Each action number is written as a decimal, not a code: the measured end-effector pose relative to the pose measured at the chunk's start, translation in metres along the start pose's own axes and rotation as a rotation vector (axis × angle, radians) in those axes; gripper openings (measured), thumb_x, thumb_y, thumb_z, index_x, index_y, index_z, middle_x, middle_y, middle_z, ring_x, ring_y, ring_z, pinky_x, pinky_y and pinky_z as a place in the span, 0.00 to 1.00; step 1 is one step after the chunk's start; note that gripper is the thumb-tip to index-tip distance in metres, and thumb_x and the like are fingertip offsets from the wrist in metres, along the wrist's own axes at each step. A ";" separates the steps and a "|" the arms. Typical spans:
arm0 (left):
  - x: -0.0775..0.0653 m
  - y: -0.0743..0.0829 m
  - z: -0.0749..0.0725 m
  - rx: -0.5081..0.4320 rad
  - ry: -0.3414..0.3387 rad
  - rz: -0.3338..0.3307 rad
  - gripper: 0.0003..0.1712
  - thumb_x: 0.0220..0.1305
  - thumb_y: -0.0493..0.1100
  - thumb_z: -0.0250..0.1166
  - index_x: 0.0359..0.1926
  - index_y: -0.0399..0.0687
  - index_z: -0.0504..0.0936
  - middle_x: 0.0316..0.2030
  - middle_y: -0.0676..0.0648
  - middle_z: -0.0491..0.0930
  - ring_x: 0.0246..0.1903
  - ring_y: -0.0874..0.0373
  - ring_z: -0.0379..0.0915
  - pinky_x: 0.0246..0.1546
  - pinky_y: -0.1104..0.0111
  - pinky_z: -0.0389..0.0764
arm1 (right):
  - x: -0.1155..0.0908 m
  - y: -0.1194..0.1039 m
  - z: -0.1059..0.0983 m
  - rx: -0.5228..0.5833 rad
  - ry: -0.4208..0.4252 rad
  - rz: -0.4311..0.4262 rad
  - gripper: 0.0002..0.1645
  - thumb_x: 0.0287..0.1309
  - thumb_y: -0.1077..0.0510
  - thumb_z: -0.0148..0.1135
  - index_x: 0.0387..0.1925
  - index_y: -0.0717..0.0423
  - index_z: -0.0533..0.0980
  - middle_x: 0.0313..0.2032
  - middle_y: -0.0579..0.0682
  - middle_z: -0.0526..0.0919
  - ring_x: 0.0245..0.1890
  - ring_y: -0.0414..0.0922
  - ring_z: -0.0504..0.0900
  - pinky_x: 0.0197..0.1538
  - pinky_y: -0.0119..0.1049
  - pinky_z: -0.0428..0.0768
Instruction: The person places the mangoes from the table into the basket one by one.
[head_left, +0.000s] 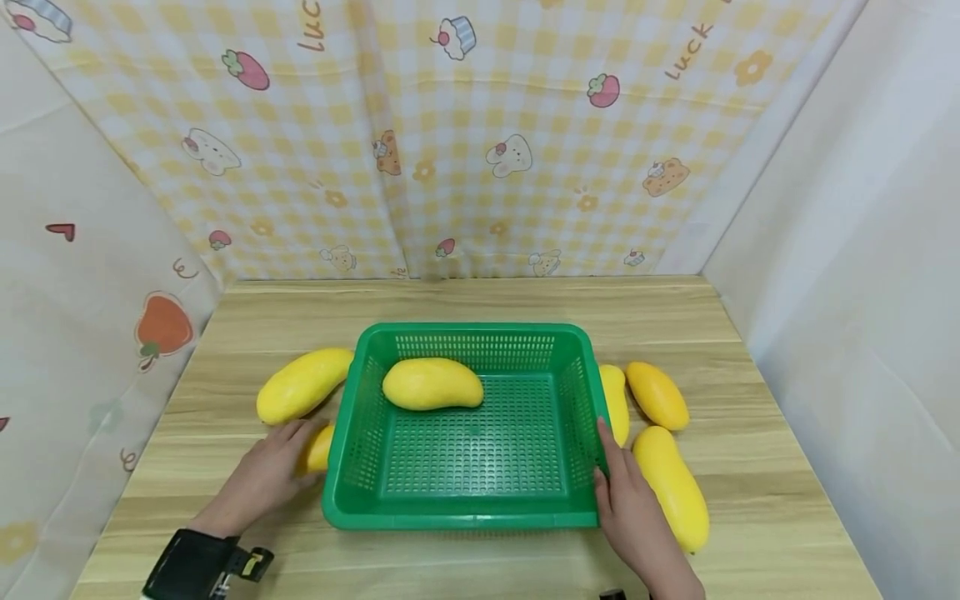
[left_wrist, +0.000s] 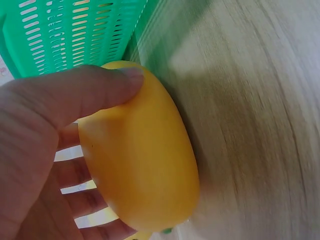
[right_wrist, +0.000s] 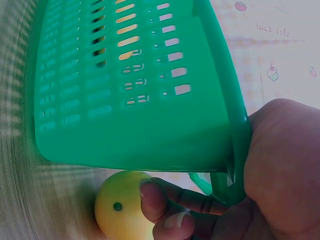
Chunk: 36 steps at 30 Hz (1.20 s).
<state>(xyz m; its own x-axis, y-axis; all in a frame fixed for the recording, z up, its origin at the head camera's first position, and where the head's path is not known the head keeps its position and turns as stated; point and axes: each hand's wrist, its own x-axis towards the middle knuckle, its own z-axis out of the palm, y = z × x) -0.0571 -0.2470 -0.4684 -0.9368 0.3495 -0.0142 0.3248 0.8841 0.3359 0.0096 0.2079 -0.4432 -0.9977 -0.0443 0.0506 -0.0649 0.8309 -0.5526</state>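
A green plastic basket stands mid-table with one yellow mango inside, near its back left. Beside the basket's left wall my left hand grips an orange-yellow mango; the thumb lies across it and the fingers wrap its far side. That mango rests low by the wood, partly hidden by the basket in the head view. At the other side, my right hand holds the basket's right rim, its fingers curled under the edge in the right wrist view.
Another yellow mango lies behind my left hand. Right of the basket are a small orange-yellow mango, a long yellow mango near my right hand, and a yellow mango partly covered by the rim. A patterned cloth hangs behind the table.
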 end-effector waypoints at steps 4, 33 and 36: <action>-0.002 0.000 -0.003 0.004 0.001 -0.006 0.42 0.41 0.39 0.78 0.58 0.31 0.70 0.50 0.34 0.73 0.49 0.40 0.70 0.45 0.45 0.73 | 0.000 0.000 0.000 0.001 0.002 -0.007 0.41 0.65 0.66 0.54 0.74 0.54 0.49 0.50 0.65 0.73 0.40 0.55 0.79 0.37 0.48 0.80; 0.015 0.031 -0.072 0.148 0.258 0.150 0.41 0.41 0.43 0.74 0.58 0.36 0.71 0.48 0.34 0.73 0.47 0.37 0.67 0.39 0.42 0.72 | 0.000 -0.001 -0.002 0.006 -0.001 -0.001 0.40 0.65 0.66 0.53 0.74 0.54 0.49 0.53 0.66 0.72 0.45 0.58 0.78 0.41 0.52 0.80; 0.025 0.042 -0.073 0.153 0.259 0.194 0.40 0.42 0.44 0.74 0.59 0.37 0.71 0.48 0.35 0.74 0.47 0.38 0.68 0.38 0.44 0.73 | 0.000 -0.001 -0.002 0.003 -0.007 0.004 0.41 0.65 0.66 0.53 0.74 0.53 0.48 0.54 0.67 0.71 0.47 0.60 0.77 0.43 0.54 0.79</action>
<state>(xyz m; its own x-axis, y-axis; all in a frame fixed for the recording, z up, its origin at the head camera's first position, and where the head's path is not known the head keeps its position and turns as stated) -0.0767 -0.2239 -0.3863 -0.8514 0.4424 0.2818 0.4970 0.8521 0.1641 0.0097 0.2078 -0.4411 -0.9981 -0.0452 0.0426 -0.0613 0.8291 -0.5557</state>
